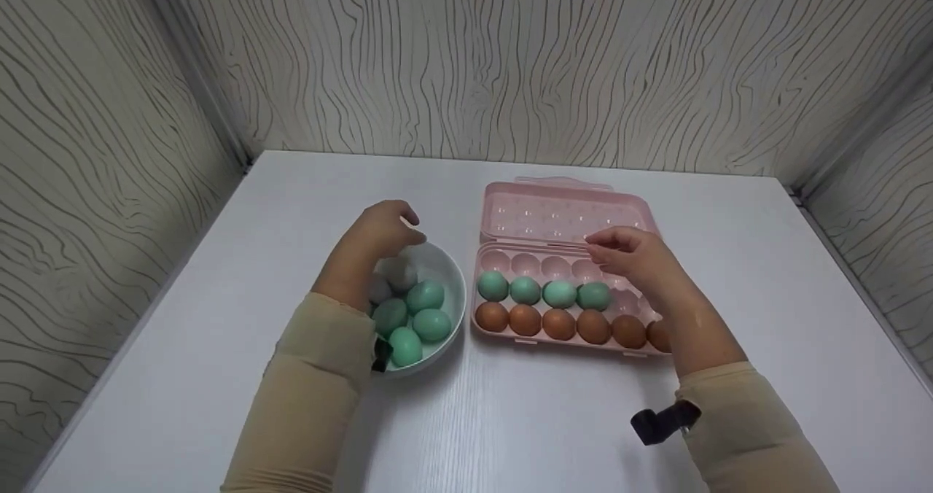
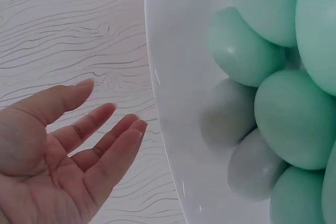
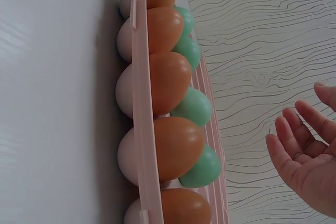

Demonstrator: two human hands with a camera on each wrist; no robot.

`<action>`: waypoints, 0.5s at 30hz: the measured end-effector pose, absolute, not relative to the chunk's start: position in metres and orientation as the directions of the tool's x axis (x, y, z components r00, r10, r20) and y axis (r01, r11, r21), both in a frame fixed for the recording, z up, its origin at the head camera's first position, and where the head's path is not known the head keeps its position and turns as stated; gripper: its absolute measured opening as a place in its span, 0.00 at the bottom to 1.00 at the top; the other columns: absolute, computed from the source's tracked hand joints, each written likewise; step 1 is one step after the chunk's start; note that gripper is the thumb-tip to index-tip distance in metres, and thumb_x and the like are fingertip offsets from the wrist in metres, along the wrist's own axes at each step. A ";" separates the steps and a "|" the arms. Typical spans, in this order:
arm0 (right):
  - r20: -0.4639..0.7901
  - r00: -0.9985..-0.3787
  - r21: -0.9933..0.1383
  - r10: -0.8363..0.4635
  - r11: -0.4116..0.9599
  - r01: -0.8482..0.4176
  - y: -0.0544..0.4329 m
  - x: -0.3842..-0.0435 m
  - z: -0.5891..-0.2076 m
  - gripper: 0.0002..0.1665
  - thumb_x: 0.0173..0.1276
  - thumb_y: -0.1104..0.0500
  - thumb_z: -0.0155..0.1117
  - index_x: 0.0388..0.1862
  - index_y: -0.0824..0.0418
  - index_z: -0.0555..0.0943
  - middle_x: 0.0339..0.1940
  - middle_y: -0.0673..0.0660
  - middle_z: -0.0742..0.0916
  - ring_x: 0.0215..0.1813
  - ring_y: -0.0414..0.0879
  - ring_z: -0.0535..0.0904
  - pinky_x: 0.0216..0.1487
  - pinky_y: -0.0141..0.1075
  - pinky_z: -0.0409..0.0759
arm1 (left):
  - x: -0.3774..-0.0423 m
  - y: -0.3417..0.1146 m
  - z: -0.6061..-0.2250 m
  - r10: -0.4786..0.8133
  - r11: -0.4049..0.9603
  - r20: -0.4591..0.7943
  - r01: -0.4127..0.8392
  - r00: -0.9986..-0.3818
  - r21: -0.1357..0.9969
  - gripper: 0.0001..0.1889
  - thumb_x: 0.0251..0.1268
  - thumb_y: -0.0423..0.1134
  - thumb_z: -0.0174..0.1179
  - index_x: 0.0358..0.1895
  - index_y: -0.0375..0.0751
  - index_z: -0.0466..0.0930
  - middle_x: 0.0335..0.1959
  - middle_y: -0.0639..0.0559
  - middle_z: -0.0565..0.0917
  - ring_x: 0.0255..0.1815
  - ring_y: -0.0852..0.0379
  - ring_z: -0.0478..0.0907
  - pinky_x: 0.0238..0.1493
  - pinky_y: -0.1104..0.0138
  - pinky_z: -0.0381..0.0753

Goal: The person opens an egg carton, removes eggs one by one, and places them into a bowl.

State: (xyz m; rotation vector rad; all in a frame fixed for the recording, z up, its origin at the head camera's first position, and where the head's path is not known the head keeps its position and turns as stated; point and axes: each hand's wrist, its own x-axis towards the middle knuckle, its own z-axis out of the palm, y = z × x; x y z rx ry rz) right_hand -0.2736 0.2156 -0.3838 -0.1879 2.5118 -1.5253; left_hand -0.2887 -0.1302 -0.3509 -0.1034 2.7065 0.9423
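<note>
Above the far side of a white bowl (image 1: 456,285), my left hand (image 1: 385,232) hangs with relaxed fingers and nothing in its grasp. Several pale green eggs (image 1: 432,324) lie in the bowl, along with greyish ones (image 2: 229,116); my forearm hides part of them. On the right, an open pink plastic egg carton (image 1: 525,265) holds a front row of brown eggs (image 1: 559,324). Behind these sit several green eggs (image 1: 560,294) in the middle row. My right hand (image 1: 633,258) hovers over the carton's right part, its loosely bent fingers (image 3: 287,150) holding nothing.
The carton's lid (image 1: 568,212) lies folded back behind it. Both containers stand on a white table (image 1: 496,420). Wood-patterned panels (image 1: 474,63) rise at the back and both sides. A small black device (image 1: 665,421) sits at my right wrist.
</note>
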 end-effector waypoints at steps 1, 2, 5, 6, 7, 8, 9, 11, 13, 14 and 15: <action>-0.101 -0.973 -0.885 -0.207 0.465 -0.007 0.216 -0.274 -0.385 0.22 0.64 0.51 0.60 0.52 0.63 0.75 0.51 0.62 0.78 0.49 0.47 0.77 0.53 0.39 0.75 | -0.288 -0.128 -0.351 0.024 0.780 -0.274 -0.154 -0.962 0.607 0.19 0.59 0.42 0.59 0.53 0.42 0.73 0.55 0.45 0.73 0.51 0.48 0.74 0.48 0.59 0.76; -0.102 -0.973 -0.883 -0.208 0.469 -0.008 0.217 -0.275 -0.386 0.21 0.64 0.52 0.60 0.52 0.63 0.75 0.51 0.63 0.78 0.49 0.48 0.77 0.53 0.39 0.75 | -0.288 -0.127 -0.351 0.029 0.775 -0.267 -0.147 -0.963 0.615 0.19 0.59 0.42 0.59 0.53 0.41 0.73 0.55 0.45 0.73 0.50 0.48 0.74 0.48 0.60 0.76; -0.117 -0.974 -0.865 -0.193 0.502 0.004 0.220 -0.275 -0.390 0.21 0.63 0.52 0.61 0.51 0.62 0.76 0.49 0.61 0.79 0.49 0.50 0.76 0.51 0.36 0.75 | -0.286 -0.122 -0.351 0.044 0.757 -0.248 -0.129 -0.968 0.640 0.19 0.60 0.43 0.58 0.53 0.40 0.73 0.52 0.45 0.75 0.48 0.49 0.75 0.47 0.60 0.77; -0.123 -0.975 -0.858 -0.187 0.513 0.010 0.221 -0.276 -0.391 0.21 0.63 0.51 0.61 0.51 0.62 0.76 0.48 0.60 0.80 0.48 0.51 0.75 0.51 0.37 0.75 | -0.285 -0.120 -0.351 0.050 0.749 -0.244 -0.125 -0.968 0.651 0.19 0.60 0.44 0.58 0.52 0.40 0.73 0.51 0.45 0.75 0.47 0.50 0.76 0.46 0.61 0.77; -0.131 -0.975 -0.850 -0.180 0.527 0.017 0.222 -0.276 -0.392 0.21 0.62 0.51 0.62 0.51 0.61 0.77 0.47 0.60 0.80 0.48 0.51 0.75 0.51 0.37 0.75 | -0.284 -0.118 -0.351 0.058 0.740 -0.240 -0.120 -0.969 0.662 0.19 0.61 0.44 0.57 0.52 0.40 0.73 0.51 0.45 0.76 0.46 0.50 0.76 0.46 0.61 0.77; -0.139 -0.975 -0.841 -0.172 0.541 0.024 0.223 -0.276 -0.393 0.22 0.62 0.50 0.62 0.51 0.61 0.76 0.47 0.59 0.80 0.48 0.51 0.74 0.51 0.38 0.74 | -0.283 -0.116 -0.350 0.065 0.730 -0.236 -0.115 -0.970 0.674 0.19 0.61 0.44 0.57 0.52 0.40 0.73 0.50 0.45 0.76 0.46 0.50 0.76 0.45 0.61 0.77; -0.148 -0.975 -0.830 -0.164 0.557 0.032 0.224 -0.276 -0.394 0.23 0.62 0.49 0.62 0.51 0.60 0.76 0.47 0.58 0.80 0.48 0.51 0.74 0.52 0.39 0.73 | -0.283 -0.114 -0.350 0.069 0.721 -0.235 -0.114 -0.970 0.683 0.19 0.61 0.44 0.57 0.52 0.40 0.73 0.49 0.46 0.76 0.45 0.51 0.76 0.45 0.62 0.77; -0.161 -0.975 -0.814 -0.156 0.580 0.041 0.226 -0.277 -0.398 0.24 0.62 0.50 0.62 0.53 0.61 0.76 0.47 0.59 0.80 0.49 0.52 0.73 0.54 0.42 0.71 | -0.281 -0.109 -0.349 0.081 0.706 -0.228 -0.106 -0.970 0.700 0.19 0.61 0.45 0.57 0.52 0.41 0.73 0.49 0.47 0.77 0.45 0.52 0.77 0.45 0.63 0.78; -0.171 -0.973 -0.798 -0.155 0.601 0.045 0.228 -0.278 -0.401 0.25 0.61 0.50 0.62 0.54 0.61 0.75 0.49 0.59 0.80 0.51 0.52 0.73 0.55 0.45 0.70 | -0.280 -0.104 -0.349 0.090 0.690 -0.225 -0.103 -0.970 0.716 0.19 0.61 0.45 0.58 0.52 0.42 0.73 0.49 0.48 0.77 0.45 0.52 0.77 0.45 0.62 0.78; -0.178 -0.971 -0.789 -0.158 0.613 0.045 0.229 -0.279 -0.403 0.26 0.61 0.50 0.62 0.55 0.61 0.75 0.49 0.60 0.79 0.52 0.53 0.73 0.56 0.45 0.70 | -0.279 -0.102 -0.348 0.091 0.683 -0.225 -0.104 -0.970 0.723 0.18 0.61 0.46 0.58 0.52 0.42 0.73 0.49 0.48 0.76 0.45 0.52 0.77 0.45 0.62 0.78; -0.183 -0.970 -0.780 -0.160 0.624 0.045 0.229 -0.280 -0.406 0.26 0.61 0.50 0.63 0.55 0.61 0.74 0.50 0.60 0.79 0.53 0.53 0.72 0.56 0.46 0.70 | -0.278 -0.100 -0.348 0.091 0.676 -0.225 -0.106 -0.970 0.730 0.18 0.60 0.46 0.58 0.52 0.43 0.73 0.49 0.48 0.76 0.45 0.52 0.77 0.46 0.62 0.78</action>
